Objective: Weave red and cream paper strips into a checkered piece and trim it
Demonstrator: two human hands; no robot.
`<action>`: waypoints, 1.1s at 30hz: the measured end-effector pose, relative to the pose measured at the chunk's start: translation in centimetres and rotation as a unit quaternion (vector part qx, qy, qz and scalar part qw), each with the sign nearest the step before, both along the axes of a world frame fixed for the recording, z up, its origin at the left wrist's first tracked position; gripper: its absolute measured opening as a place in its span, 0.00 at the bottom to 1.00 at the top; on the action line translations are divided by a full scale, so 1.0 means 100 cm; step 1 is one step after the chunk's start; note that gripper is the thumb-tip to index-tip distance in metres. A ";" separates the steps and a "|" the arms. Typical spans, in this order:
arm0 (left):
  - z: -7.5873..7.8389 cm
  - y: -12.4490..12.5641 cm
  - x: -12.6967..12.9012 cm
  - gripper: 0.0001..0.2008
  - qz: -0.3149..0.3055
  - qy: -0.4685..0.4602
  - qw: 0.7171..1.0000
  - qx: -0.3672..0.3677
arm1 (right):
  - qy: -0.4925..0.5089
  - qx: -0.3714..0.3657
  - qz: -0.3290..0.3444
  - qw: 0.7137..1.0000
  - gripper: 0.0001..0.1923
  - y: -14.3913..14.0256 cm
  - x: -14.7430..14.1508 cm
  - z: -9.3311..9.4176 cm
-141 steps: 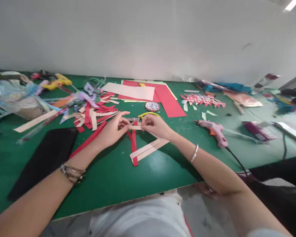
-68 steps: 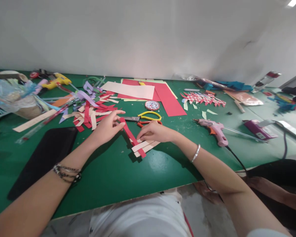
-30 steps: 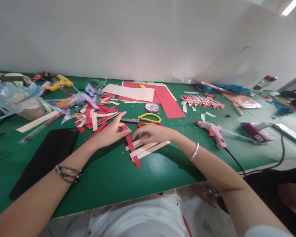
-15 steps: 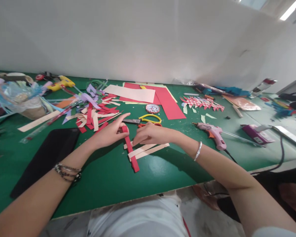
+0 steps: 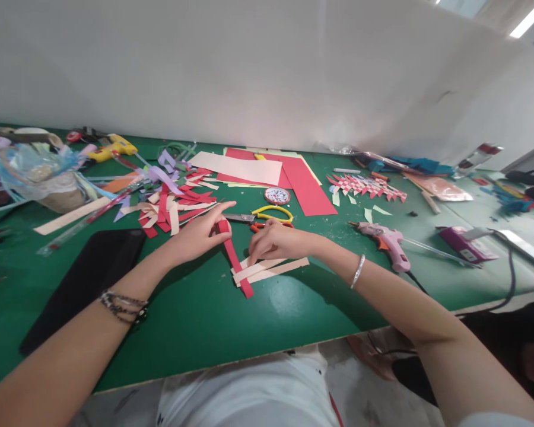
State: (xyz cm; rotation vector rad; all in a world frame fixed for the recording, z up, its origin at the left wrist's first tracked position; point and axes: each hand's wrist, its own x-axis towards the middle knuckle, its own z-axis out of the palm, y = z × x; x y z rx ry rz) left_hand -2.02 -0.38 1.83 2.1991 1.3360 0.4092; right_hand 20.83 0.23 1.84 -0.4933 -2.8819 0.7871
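Note:
My left hand (image 5: 200, 232) pinches the upper end of a red paper strip (image 5: 234, 260) that runs down across the green table (image 5: 204, 320). My right hand (image 5: 273, 238) presses its fingers on the near ends of cream paper strips (image 5: 273, 270) that cross the red strip. The strips overlap just below both hands. Yellow-handled scissors (image 5: 267, 212) lie right behind my right hand.
A heap of red and cream strips (image 5: 171, 204) lies behind my left hand, a black sheet (image 5: 89, 276) to its left. Red and cream sheets (image 5: 271, 172), a round tape tin (image 5: 276, 194), a woven paper piece (image 5: 367, 185) and a pink glue gun (image 5: 385, 240) sit further right.
The red strip has swung from lying flat to slanting under the cream strips. My right hand moved from pinching a strip with the left to pressing the cream strips down.

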 end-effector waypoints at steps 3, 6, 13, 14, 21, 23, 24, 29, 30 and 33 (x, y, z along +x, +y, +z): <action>-0.001 0.000 0.000 0.33 -0.001 -0.007 1.000 0.000 | -0.005 -0.004 0.004 1.000 0.13 -0.001 0.001 0.001; -0.004 0.003 -0.001 0.33 0.000 -0.007 1.000 0.010 | -0.027 0.004 0.014 1.000 0.11 -0.002 0.005 0.008; -0.006 0.004 0.000 0.28 0.082 -0.009 0.985 0.154 | -0.028 0.063 -0.071 0.995 0.12 -0.018 0.013 0.027; -0.004 -0.001 0.002 0.27 0.089 0.007 0.979 0.184 | -0.014 0.079 -0.097 0.992 0.12 -0.023 0.012 0.025; -0.014 -0.069 0.020 0.37 0.004 0.143 0.980 0.136 | 0.013 0.106 -0.097 0.989 0.10 -0.054 -0.004 -0.011; -0.023 -0.079 0.023 0.39 -0.007 0.180 0.975 0.129 | 0.014 0.094 -0.100 0.990 0.10 -0.054 -0.006 -0.018; -0.027 -0.080 0.024 0.38 -0.008 0.193 0.972 0.131 | 0.016 0.089 -0.102 0.991 0.10 -0.053 -0.006 -0.019; -0.037 -0.075 0.022 0.35 -0.021 0.206 0.969 0.134 | 0.026 0.092 -0.124 0.988 0.08 -0.049 -0.010 -0.023; -0.037 -0.074 0.021 0.35 -0.026 0.204 0.970 0.131 | 0.026 0.093 -0.130 0.987 0.08 -0.049 -0.011 -0.023; -0.038 -0.071 0.019 0.35 -0.039 0.193 0.973 0.122 | 0.023 0.107 -0.151 0.983 0.06 -0.049 -0.013 -0.025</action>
